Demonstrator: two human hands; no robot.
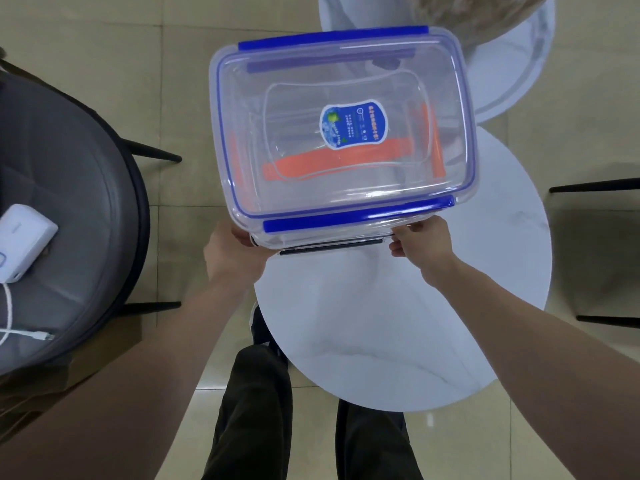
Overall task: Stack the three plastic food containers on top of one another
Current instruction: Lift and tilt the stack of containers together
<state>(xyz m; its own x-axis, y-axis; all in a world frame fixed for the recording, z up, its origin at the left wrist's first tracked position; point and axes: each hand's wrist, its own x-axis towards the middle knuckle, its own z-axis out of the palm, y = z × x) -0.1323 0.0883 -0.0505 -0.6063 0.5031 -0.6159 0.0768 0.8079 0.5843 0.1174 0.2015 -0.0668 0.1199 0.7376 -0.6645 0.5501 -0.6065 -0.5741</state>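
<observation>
Hands under blue-clipped container

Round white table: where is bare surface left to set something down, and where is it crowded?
The white table is bare across its near half, between both hands and the near rim. Its far half is taken by the blue-clipped container, gripped by the left hand and right hand.

— What lies left of the fingers?
— A grey round chair with a white power bank and its cable.
— And beyond them?
— A second white table; beige floor tiles all around.
</observation>
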